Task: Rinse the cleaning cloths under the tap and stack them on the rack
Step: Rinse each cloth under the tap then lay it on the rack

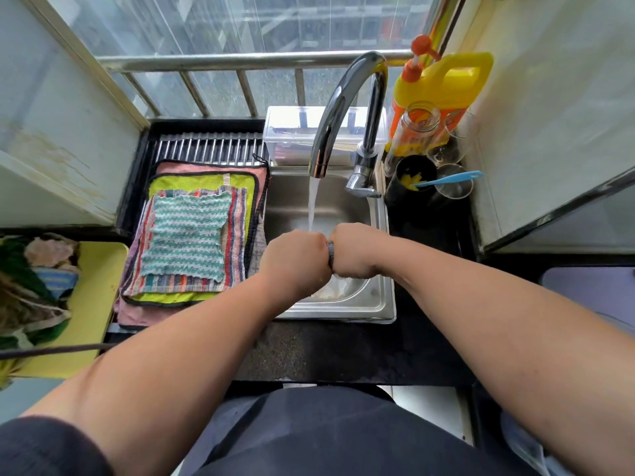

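Over the steel sink, my left hand and my right hand press together as fists, both gripping a twisted grey cloth. Only a narrow strip of it shows between them. Water runs from the chrome tap just behind my hands. Left of the sink, a metal rack carries a flat stack of cloths, with a teal and white striped one on top.
A yellow tray at the left holds a heap of more cloths. A clear plastic box stands behind the sink. A yellow detergent jug, a jar and glasses crowd the right corner. Black counter runs along the front.
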